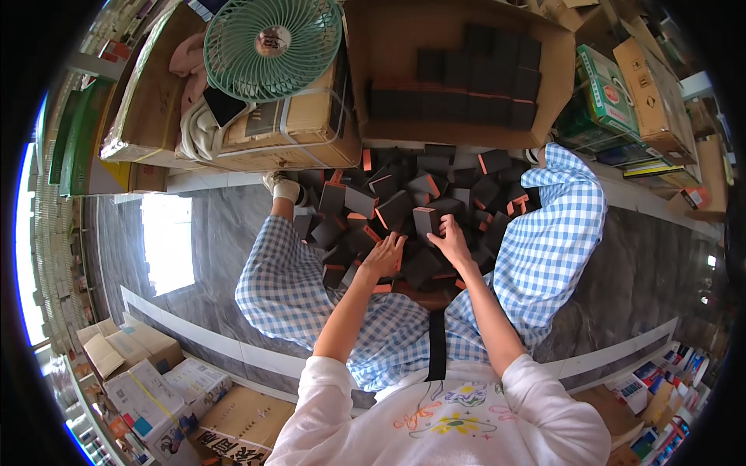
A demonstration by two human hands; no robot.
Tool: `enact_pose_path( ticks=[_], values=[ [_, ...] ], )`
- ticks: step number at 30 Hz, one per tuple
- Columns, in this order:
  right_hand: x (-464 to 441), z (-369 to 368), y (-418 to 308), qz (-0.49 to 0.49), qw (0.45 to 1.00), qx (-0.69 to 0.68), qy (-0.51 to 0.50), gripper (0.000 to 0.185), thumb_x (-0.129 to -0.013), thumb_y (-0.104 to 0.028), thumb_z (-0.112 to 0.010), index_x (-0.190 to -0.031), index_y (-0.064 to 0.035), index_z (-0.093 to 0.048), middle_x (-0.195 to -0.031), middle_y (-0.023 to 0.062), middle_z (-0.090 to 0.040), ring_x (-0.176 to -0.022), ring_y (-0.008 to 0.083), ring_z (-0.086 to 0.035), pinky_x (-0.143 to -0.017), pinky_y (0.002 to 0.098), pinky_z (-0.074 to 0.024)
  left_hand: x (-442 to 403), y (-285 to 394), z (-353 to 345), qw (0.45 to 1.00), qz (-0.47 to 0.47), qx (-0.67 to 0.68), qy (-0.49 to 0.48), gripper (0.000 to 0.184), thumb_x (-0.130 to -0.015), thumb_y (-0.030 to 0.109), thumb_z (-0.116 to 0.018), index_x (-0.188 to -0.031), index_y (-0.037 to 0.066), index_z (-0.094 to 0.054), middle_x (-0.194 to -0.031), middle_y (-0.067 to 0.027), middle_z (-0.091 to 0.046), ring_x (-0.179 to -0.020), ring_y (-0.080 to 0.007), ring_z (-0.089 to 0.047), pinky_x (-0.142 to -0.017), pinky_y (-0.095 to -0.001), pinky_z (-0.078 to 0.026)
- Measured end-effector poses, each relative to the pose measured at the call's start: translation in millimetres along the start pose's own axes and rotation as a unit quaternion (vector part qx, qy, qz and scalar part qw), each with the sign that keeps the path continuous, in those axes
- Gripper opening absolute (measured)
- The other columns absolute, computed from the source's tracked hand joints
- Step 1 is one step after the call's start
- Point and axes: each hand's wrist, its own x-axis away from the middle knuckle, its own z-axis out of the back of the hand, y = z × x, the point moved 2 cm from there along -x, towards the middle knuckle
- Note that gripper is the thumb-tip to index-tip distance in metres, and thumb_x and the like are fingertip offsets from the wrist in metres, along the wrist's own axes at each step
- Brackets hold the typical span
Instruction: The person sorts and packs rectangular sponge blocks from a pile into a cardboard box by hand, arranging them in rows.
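A heap of small black boxes [395,208] with orange edges lies on the floor between my legs. My right hand [451,239] is closed on one black box [424,222], thumb and fingers at its right side; its narrow orange end faces up. Just to the left, my left hand [384,255] reaches down into the heap with its fingers bent together over the boxes. An orange edge shows beside its fingertips, but what those fingers grip is hidden.
Beyond the heap stands an open carton [458,124] with rows of black boxes inside. A green fan [272,46] sits on a strapped carton [311,132] at the upper left. Other cartons [657,101] stand at the right, and more boxes [148,388] lie behind me.
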Motion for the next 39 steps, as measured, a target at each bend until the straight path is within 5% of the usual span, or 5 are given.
enact_pose_path(
  ticks=[9,15,26,37,39],
  values=[
    [2.3,9.1,-20.7,0.044,0.995,-0.08,0.026,0.029,-0.072,-0.009,-0.07,-0.096,-0.0005,-0.056,-0.091,0.0138,-0.058,-0.083,0.027,-0.061,-0.075,0.0349,-0.0504,6.3,-0.9,46.1,0.975,0.104,0.194,0.023,0.085,-0.057,0.022,-0.085,-0.124,0.003,-0.036,-0.116,-0.0182,-0.039,-0.107,-0.0379,-0.051,-0.085,-0.044,-0.051],
    [-7.0,21.3,-33.7,0.029,0.973,-0.23,0.003,0.033,-0.069,0.0,-0.068,-0.1,-0.0013,-0.058,-0.093,0.0051,-0.06,-0.088,0.0157,-0.061,-0.08,0.0303,-0.0499,21.4,1.2,84.4,0.959,0.09,0.241,0.115,0.08,-0.064,0.024,-0.082,-0.129,0.007,-0.038,-0.122,-0.0144,-0.038,-0.113,-0.0347,-0.048,-0.091,-0.0436,-0.048],
    [-6.2,17.4,-29.7,-0.009,0.941,-0.336,-0.034,0.03,-0.068,0.007,-0.064,-0.097,0.0006,-0.057,-0.098,0.0047,-0.059,-0.099,0.0157,-0.06,-0.09,0.0291,-0.0465,27.0,-4.0,95.3,0.928,0.057,0.322,0.18,0.075,-0.068,0.019,-0.082,-0.129,0.008,-0.04,-0.124,-0.0125,-0.046,-0.112,-0.0294,-0.05,-0.087,-0.0399,-0.047],
    [-5.6,19.2,-20.3,-0.102,0.92,-0.379,-0.002,0.025,-0.075,0.0,-0.062,-0.1,-0.0034,-0.057,-0.093,0.0014,-0.057,-0.087,0.0112,-0.057,-0.077,0.0259,-0.0466,27.7,0.0,106.9,0.935,0.009,0.285,0.212,0.072,-0.066,0.005,-0.076,-0.129,0.012,-0.044,-0.122,-0.01,-0.043,-0.114,-0.0324,-0.049,-0.092,-0.0447,-0.048],
    [-10.4,18.4,-18.2,-0.125,0.905,-0.407,-0.01,0.026,-0.075,0.0,-0.062,-0.1,-0.0037,-0.057,-0.092,0.0013,-0.057,-0.085,0.011,-0.057,-0.076,0.0256,-0.0464,25.8,-0.9,107.6,0.879,-0.003,0.433,0.2,0.071,-0.066,-0.001,-0.073,-0.131,0.012,-0.044,-0.123,-0.0068,-0.044,-0.116,-0.0274,-0.049,-0.091,-0.0413,-0.049]
  ],
)
